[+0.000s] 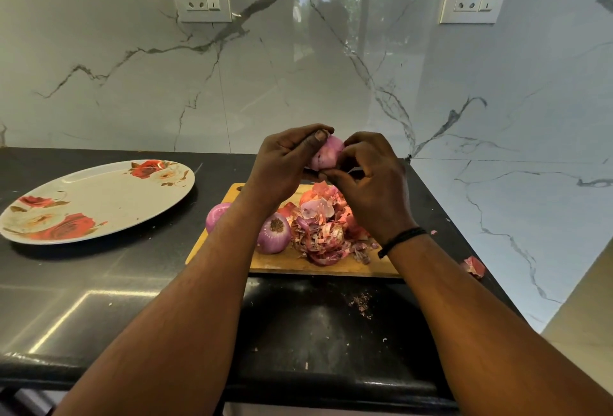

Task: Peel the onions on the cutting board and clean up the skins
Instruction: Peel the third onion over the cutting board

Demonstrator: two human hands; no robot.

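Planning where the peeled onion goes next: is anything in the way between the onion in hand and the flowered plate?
Nothing visible blocks it. The onion is held above the cutting board, and the countertop between board and plate shows nothing standing.

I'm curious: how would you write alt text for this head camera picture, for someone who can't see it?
Two bare hands hold a red onion above a wooden cutting board: the left hand grips it and the right hand pinches at its skin. On the board lie two more onions and a pile of onion skins; a floral plate sits to the left.
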